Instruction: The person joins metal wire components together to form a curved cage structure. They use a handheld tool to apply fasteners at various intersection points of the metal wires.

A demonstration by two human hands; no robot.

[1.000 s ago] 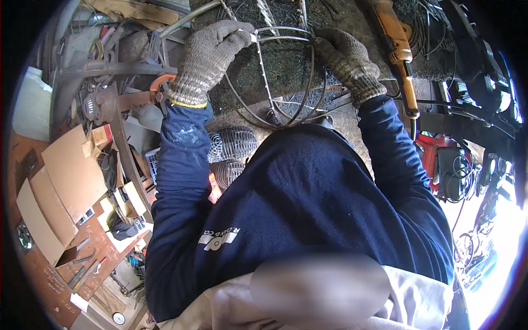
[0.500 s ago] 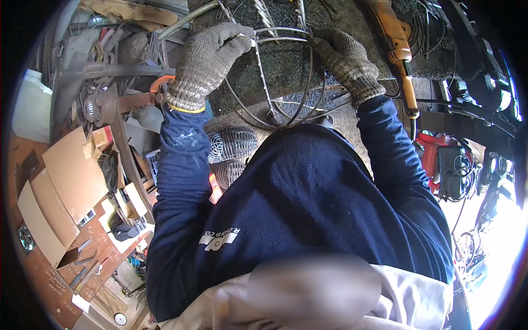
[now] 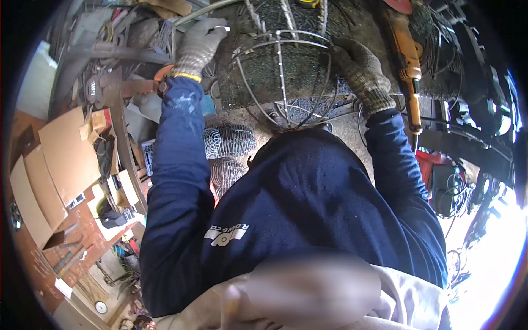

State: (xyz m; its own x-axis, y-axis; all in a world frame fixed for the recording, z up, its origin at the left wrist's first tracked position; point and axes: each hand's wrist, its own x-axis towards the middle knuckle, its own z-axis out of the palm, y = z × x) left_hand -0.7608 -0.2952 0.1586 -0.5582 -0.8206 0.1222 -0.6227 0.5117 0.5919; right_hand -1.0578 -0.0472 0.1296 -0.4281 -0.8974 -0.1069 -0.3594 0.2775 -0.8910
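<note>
A round frame of bent metal wire (image 3: 282,71), with hoops and an upright rod in the middle, stands in front of my body at the bench edge. My right hand (image 3: 363,71), in a grey knit glove, is closed on the right end of its upper hoop. Off to the left, clear of the frame, is my gloved left hand (image 3: 197,48). Its thumb and fingers pinch a small white stick (image 3: 223,28), whose exact kind I cannot make out. Several twisted metal rods (image 3: 287,15) rise behind the frame.
On the right of the dark, gritty bench (image 3: 250,71) lies an orange angle grinder (image 3: 407,60). Below the bench sit coiled wire guards (image 3: 234,141). An orange clamp (image 3: 163,73) is beside my left wrist. Cardboard (image 3: 69,148) covers part of the left table.
My left hand has drawn back leftward from the frame with the white stick. My right hand stays on the hoop. The view has shifted a little.
</note>
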